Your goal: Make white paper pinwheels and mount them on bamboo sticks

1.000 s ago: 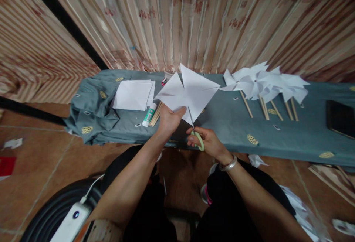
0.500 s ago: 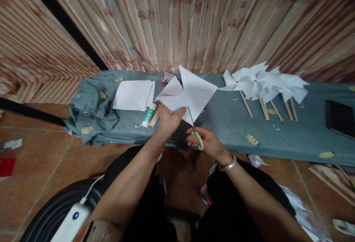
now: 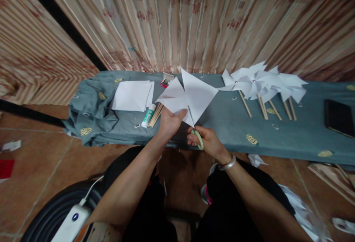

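My left hand (image 3: pixel 171 121) pinches a white paper square (image 3: pixel 198 92) near its middle, thumb on top. Slits run inward from several of the paper's corners. In my right hand (image 3: pixel 206 138) are scissors (image 3: pixel 197 138) with light green handles, fingers closed round the loops. Their blades lie at the paper's near corner, along a cut towards the centre. Just left of the paper are a bundle of thin wooden sticks (image 3: pixel 156 115) and a glue stick (image 3: pixel 148 115). A stack of white paper sheets (image 3: pixel 132 96) lies further left.
Several finished paper pinwheels (image 3: pixel 259 81) on wooden sticks lie to the right on the cloth-covered bench (image 3: pixel 230 135). A dark phone (image 3: pixel 340 117) is at the far right. Behind the paper sits a small open red box (image 3: pixel 166 81). A pleated curtain (image 3: pixel 177 24) hangs along the back edge.
The cut at the paper's near corner has opened a little wider, and the paper has tilted slightly. Both hands stay in nearly the same place.
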`<state>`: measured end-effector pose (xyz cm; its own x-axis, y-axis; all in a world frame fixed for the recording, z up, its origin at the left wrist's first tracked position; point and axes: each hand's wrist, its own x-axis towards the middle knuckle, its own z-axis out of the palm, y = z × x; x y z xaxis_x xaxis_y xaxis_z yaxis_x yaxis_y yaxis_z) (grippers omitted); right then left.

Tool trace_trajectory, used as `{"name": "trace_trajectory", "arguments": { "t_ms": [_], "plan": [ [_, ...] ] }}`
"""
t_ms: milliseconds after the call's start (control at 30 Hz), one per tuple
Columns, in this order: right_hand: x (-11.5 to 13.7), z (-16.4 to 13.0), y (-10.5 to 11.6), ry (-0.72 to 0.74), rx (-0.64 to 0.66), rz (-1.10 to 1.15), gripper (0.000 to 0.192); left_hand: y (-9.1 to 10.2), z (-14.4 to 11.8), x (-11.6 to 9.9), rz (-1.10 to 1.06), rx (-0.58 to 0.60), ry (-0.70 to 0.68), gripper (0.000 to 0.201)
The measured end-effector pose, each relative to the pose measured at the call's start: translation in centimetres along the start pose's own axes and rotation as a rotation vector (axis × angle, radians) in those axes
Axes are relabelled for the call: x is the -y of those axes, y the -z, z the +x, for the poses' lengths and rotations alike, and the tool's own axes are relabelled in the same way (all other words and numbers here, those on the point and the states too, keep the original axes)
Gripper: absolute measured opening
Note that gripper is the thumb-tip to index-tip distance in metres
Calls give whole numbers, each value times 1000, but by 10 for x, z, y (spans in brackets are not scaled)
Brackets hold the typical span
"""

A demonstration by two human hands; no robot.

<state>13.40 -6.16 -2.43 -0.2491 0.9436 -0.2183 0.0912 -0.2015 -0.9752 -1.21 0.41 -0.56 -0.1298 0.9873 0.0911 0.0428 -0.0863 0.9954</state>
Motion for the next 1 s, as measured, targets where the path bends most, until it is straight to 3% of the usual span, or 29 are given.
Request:
{"name": "trace_trajectory", "arguments": {
  "t_ms": [1000],
  "plan": [
    [-5,3,0,25,-30,-3,40,-4,-5,-4,-129,13,48,25]
  ]
}}
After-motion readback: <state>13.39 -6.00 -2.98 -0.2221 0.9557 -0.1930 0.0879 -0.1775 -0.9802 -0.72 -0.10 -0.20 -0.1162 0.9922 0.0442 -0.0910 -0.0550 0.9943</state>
